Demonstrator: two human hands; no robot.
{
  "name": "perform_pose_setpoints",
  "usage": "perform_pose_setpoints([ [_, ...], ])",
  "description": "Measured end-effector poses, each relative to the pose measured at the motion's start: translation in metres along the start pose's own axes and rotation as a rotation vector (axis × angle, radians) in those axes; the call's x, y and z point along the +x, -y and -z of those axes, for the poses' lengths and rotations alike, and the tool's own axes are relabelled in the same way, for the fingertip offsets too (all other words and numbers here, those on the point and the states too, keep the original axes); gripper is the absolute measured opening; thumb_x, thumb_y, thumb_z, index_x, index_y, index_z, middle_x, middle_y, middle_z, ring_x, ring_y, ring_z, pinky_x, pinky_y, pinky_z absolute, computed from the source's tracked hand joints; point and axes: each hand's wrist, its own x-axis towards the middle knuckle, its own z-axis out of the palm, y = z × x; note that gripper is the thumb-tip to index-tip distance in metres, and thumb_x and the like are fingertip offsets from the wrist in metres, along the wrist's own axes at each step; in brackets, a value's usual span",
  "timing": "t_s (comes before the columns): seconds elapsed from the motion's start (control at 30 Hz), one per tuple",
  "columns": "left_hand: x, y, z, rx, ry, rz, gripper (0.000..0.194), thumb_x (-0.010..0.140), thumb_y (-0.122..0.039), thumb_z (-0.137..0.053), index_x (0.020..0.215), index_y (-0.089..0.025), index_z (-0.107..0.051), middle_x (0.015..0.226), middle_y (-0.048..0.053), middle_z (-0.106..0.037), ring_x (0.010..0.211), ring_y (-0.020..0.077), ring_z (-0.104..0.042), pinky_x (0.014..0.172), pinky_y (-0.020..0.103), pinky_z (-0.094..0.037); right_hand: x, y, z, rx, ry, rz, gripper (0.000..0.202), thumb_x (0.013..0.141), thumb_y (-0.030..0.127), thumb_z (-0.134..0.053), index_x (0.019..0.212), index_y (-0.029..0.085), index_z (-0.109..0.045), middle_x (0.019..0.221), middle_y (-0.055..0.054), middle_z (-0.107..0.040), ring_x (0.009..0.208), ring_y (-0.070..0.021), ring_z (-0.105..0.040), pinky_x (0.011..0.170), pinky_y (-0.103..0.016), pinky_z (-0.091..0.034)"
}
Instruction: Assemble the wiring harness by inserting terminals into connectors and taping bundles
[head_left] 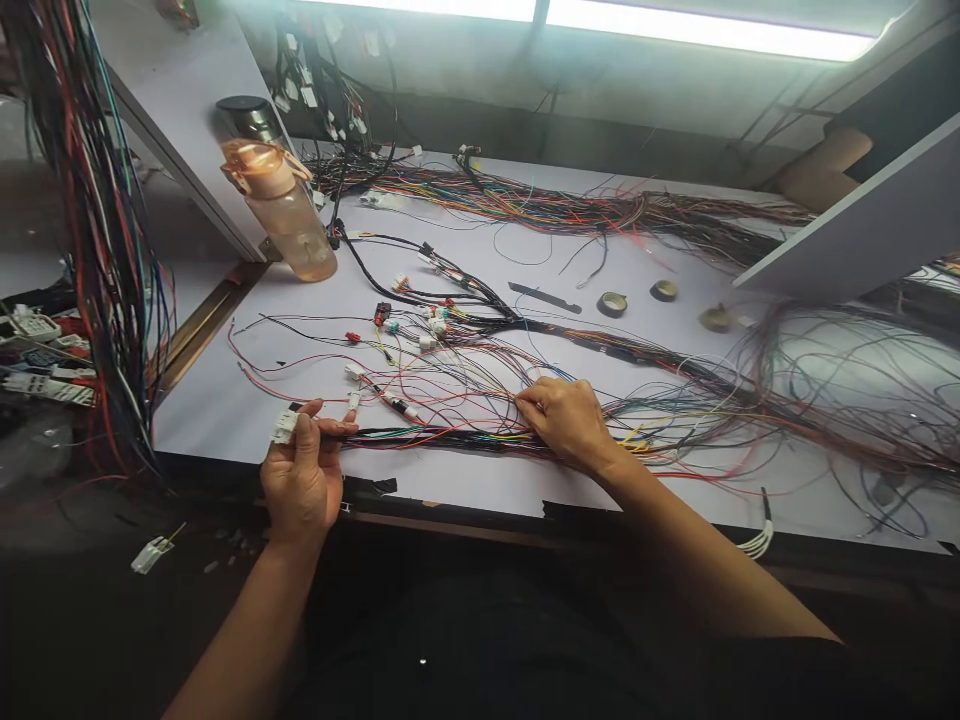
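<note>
My left hand point(304, 475) is closed at the table's front left edge, holding a white connector point(285, 426) between thumb and fingers. From that hand a bundle of dark wires point(442, 438) runs right along the front of the table. My right hand point(566, 415) is at the middle of this bundle, thumb and fingertips pinched together on thin wires. Between and behind the hands lie loose red and dark wires. A small white connector point(354, 402) is close to my left fingertips, and another white connector point(354, 373) lies just behind it.
A thick taped harness point(615, 345) crosses the white table point(465, 487). Behind it are a dark flat tool point(544, 297) and tape rolls point(613, 304). A bottle point(289, 220) stands at the back left. Wires hang point(105, 230) at far left; a person's arm point(821, 170) shows at the back right.
</note>
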Motion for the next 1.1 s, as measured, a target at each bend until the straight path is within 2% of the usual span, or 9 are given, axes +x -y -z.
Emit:
perform_pose_setpoints([
  [0.1, -0.001, 0.0, 0.0, -0.003, -0.006, 0.002, 0.027, 0.084, -0.036, -0.067, 0.102, -0.015, -0.064, 0.063, -0.003, -0.066, 0.065, 0.0133, -0.066, 0.101, 0.051, -0.046, -0.001, -0.002, 0.004, 0.097, -0.054, -0.015, 0.017, 0.091, 0.028, -0.056, 0.091, 0.023, -0.073, 0.092, 0.0, -0.073, 0.082, -0.0148, -0.063, 0.075, -0.03, -0.032],
  [0.2, -0.001, -0.001, 0.0, -0.001, 0.004, 0.005, 0.026, 0.085, -0.036, -0.066, 0.101, -0.015, -0.063, 0.063, -0.002, -0.066, 0.066, 0.0136, -0.067, 0.102, 0.051, -0.045, -0.008, -0.001, 0.008, 0.119, -0.09, 0.034, 0.021, 0.092, 0.032, -0.054, 0.088, 0.022, -0.072, 0.089, 0.0, -0.072, 0.081, -0.0142, -0.062, 0.075, -0.029, -0.033],
  [0.3, -0.001, -0.001, 0.0, -0.007, 0.011, 0.009, 0.026, 0.085, -0.035, -0.066, 0.101, -0.015, -0.063, 0.063, -0.002, -0.066, 0.066, 0.0135, -0.066, 0.102, 0.052, -0.045, -0.01, 0.008, 0.008, -0.019, -0.006, 0.065, 0.027, 0.093, 0.033, -0.052, 0.082, 0.022, -0.073, 0.091, -0.002, -0.071, 0.085, -0.0162, -0.062, 0.076, -0.032, -0.031],
  [0.43, -0.001, -0.001, 0.0, -0.014, 0.015, 0.01, 0.026, 0.085, -0.035, -0.067, 0.101, -0.015, -0.064, 0.063, -0.003, -0.066, 0.066, 0.0137, -0.066, 0.101, 0.052, -0.046, 0.0, 0.026, 0.003, -0.158, 0.052, -0.046, 0.037, 0.093, 0.042, -0.048, 0.076, 0.021, -0.074, 0.09, -0.005, -0.07, 0.083, -0.0184, -0.061, 0.079, -0.036, -0.03],
  [0.53, -0.001, -0.001, 0.0, -0.019, 0.017, 0.011, 0.027, 0.084, -0.036, -0.068, 0.101, -0.015, -0.064, 0.063, -0.003, -0.066, 0.065, 0.0134, -0.066, 0.1, 0.051, -0.046, 0.01, 0.035, 0.001, -0.121, 0.099, -0.123, 0.035, 0.089, 0.045, -0.051, 0.074, 0.022, -0.073, 0.091, -0.005, -0.07, 0.083, -0.0197, -0.062, 0.078, -0.037, -0.031],
  [0.67, -0.002, -0.001, 0.001, -0.031, 0.01, 0.019, 0.028, 0.083, -0.037, -0.069, 0.101, -0.016, -0.065, 0.064, -0.003, -0.066, 0.065, 0.0127, -0.065, 0.1, 0.05, -0.046, 0.012, 0.036, 0.004, -0.002, 0.183, -0.181, 0.023, 0.084, 0.034, -0.054, 0.073, 0.023, -0.072, 0.081, -0.002, -0.07, 0.078, -0.0188, -0.062, 0.073, -0.034, -0.033],
  [0.8, -0.002, -0.001, 0.001, -0.044, 0.018, 0.022, 0.029, 0.082, -0.036, -0.07, 0.101, -0.015, -0.064, 0.064, -0.002, -0.066, 0.065, 0.013, -0.065, 0.101, 0.05, -0.046, 0.01, 0.031, 0.011, 0.056, 0.18, -0.193, 0.023, 0.084, 0.032, -0.053, 0.071, 0.025, -0.071, 0.073, -0.001, -0.07, 0.075, -0.0183, -0.062, 0.07, -0.032, -0.034],
  [0.97, -0.003, -0.002, -0.001, -0.062, 0.006, 0.034, 0.03, 0.08, -0.038, -0.071, 0.099, -0.015, -0.064, 0.064, -0.002, -0.065, 0.064, 0.0126, -0.065, 0.1, 0.049, -0.046, 0.014, 0.04, 0.01, -0.096, 0.16, -0.17, 0.038, 0.088, 0.044, -0.05, 0.067, 0.022, -0.071, 0.074, -0.007, -0.07, 0.075, -0.0218, -0.063, 0.077, -0.039, -0.035],
  [1.1, -0.004, -0.002, 0.001, -0.079, 0.023, 0.042, 0.028, 0.082, -0.037, -0.069, 0.1, -0.015, -0.065, 0.065, -0.002, -0.065, 0.067, 0.0135, -0.065, 0.099, 0.048, -0.046, 0.019, 0.046, 0.002, -0.046, 0.173, -0.203, 0.021, 0.08, 0.036, -0.058, 0.071, 0.024, -0.072, 0.078, -0.004, -0.071, 0.076, -0.0214, -0.063, 0.073, -0.036, -0.036],
])
